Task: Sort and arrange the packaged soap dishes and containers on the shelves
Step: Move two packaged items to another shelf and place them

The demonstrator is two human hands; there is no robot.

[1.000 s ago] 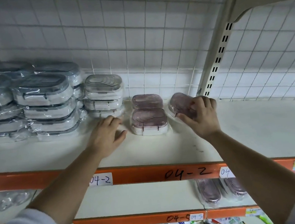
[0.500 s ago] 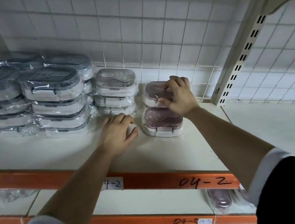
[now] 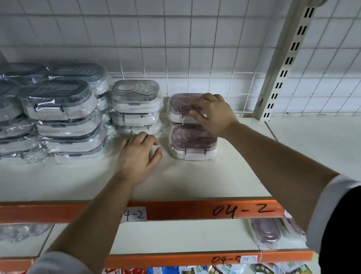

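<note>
Both hands are up on the shelf [image 3: 248,162]. Left hand [image 3: 139,156] lies on the board just in front of the clear-lidded stack [image 3: 137,105], fingers loosely bent, holding nothing. Right hand [image 3: 214,114] is to the right of that stack, fingers curled over the upper pink dish [image 3: 182,104], which sits raised at the back, with the front pink dish [image 3: 193,143] lying before it.

Risks, as I judge them: left of the clear-lidded stack, the grey-lidded stacks [image 3: 60,112] are wrapped in slippery film and piled unevenly, so a push from the left forearm could make them slide. The upper pink dish is film-wrapped too. If it is released off-centre, it may slip down onto the front one.

Count: left of the clear-lidded stack stand two front grey piles of about four packs each, and more behind which I cannot count. The clear-lidded stack has three. Right of it, two pink dishes are plain, but what carries the upper one is hidden. Below and right of it, on the next shelf, are at least two lower pink dishes [image 3: 267,233].
</note>
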